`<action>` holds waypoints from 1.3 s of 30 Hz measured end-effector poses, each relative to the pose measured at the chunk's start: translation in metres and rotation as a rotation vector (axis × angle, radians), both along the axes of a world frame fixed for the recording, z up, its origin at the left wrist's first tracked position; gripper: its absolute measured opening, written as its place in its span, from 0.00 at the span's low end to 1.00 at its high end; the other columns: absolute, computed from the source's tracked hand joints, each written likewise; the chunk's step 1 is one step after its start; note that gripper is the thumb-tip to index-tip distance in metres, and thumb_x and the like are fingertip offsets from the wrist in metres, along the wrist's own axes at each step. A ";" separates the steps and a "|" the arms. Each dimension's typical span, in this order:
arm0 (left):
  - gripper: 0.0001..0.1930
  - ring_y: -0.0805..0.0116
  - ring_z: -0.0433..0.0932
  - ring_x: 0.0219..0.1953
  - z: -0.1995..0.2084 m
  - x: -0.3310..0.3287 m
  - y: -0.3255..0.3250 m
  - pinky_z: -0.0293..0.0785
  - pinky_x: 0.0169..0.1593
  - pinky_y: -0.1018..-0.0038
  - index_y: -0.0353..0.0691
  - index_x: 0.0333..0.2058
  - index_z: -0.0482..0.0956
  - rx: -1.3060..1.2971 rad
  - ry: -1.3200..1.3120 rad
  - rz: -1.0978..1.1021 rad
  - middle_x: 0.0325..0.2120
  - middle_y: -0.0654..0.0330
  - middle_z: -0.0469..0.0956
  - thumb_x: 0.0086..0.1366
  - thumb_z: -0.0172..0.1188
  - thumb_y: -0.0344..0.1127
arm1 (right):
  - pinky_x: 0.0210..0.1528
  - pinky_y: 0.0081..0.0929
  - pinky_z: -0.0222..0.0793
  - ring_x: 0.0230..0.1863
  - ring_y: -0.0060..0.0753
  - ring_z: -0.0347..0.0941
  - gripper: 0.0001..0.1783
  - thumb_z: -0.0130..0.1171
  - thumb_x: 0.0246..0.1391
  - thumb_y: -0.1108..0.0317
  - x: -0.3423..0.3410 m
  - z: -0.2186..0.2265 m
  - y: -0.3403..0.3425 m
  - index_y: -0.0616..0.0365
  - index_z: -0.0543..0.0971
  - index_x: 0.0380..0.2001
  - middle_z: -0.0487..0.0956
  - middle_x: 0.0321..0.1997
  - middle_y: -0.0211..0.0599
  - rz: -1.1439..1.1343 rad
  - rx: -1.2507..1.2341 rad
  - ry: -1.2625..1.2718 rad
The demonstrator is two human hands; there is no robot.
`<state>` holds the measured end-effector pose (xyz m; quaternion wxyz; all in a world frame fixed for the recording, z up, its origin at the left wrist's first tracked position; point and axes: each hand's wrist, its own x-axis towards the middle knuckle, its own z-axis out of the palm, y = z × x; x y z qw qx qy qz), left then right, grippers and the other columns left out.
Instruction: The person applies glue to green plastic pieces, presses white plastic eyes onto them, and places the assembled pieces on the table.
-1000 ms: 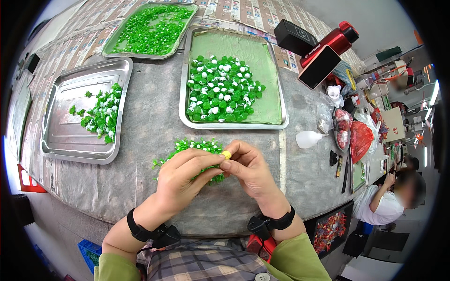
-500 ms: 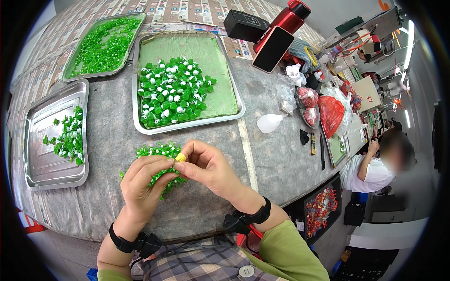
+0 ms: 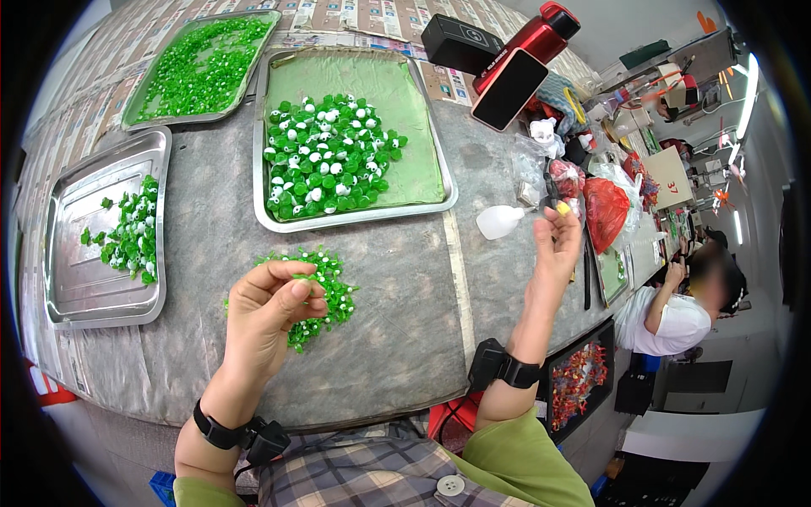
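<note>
My left hand (image 3: pixel 263 311) is closed in a pinch over the near side of the table, with a bit of green showing at its fingertips; it looks like a small green plastic piece, mostly hidden. Just beyond it lies a loose pile of small green-and-white pieces (image 3: pixel 336 294). My right hand (image 3: pixel 553 247) is raised beside a white squeeze bottle (image 3: pixel 498 222), not gripping it. Its fingers are apart, and one fingertip wears a yellow wrap (image 3: pixel 563 208). Nothing shows in that hand.
A lined tray (image 3: pixel 404 182) holds green and white beads. A metal tray (image 3: pixel 74 245) at left and a green-filled tray (image 3: pixel 263 46) behind hold more. At the right are a phone (image 3: pixel 509 89), red flask (image 3: pixel 541 38), red bag (image 3: pixel 606 213) and a person in white (image 3: pixel 667 321).
My hands have come apart. The right one has swung right and away to beside the squeeze bottle, its fingers opening; the left stays by the pile, still pinched. The view has shifted slightly.
</note>
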<state>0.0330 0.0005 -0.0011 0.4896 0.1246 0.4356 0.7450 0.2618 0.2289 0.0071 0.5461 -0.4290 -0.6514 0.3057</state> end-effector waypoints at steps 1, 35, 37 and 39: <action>0.08 0.72 0.75 0.25 -0.001 0.000 0.001 0.75 0.30 0.78 0.34 0.34 0.71 0.017 -0.059 -0.035 0.25 0.58 0.75 0.55 0.55 0.29 | 0.40 0.23 0.61 0.41 0.24 0.64 0.29 0.63 0.39 0.66 0.005 -0.012 0.005 0.61 0.64 0.45 0.66 0.46 0.36 0.018 -0.105 -0.172; 0.07 0.76 0.74 0.26 -0.017 -0.009 -0.001 0.75 0.31 0.83 0.36 0.33 0.71 0.096 -0.490 -0.228 0.25 0.61 0.73 0.57 0.53 0.32 | 0.27 0.21 0.61 0.25 0.25 0.66 0.37 0.67 0.24 0.42 -0.105 0.038 -0.115 0.61 0.69 0.31 0.70 0.26 0.31 0.408 0.218 0.117; 0.07 0.76 0.74 0.26 -0.016 -0.009 -0.001 0.75 0.31 0.83 0.36 0.33 0.71 0.100 -0.486 -0.236 0.25 0.61 0.73 0.57 0.53 0.32 | 0.27 0.22 0.61 0.25 0.25 0.66 0.37 0.67 0.25 0.42 -0.102 0.036 -0.112 0.61 0.69 0.32 0.70 0.26 0.32 0.455 0.235 0.063; 0.07 0.76 0.74 0.26 -0.016 -0.009 -0.001 0.75 0.31 0.82 0.36 0.33 0.71 0.087 -0.490 -0.228 0.25 0.61 0.73 0.57 0.53 0.32 | 0.26 0.21 0.61 0.25 0.25 0.65 0.37 0.68 0.26 0.45 -0.102 0.034 -0.109 0.62 0.68 0.33 0.70 0.26 0.33 0.518 0.303 0.019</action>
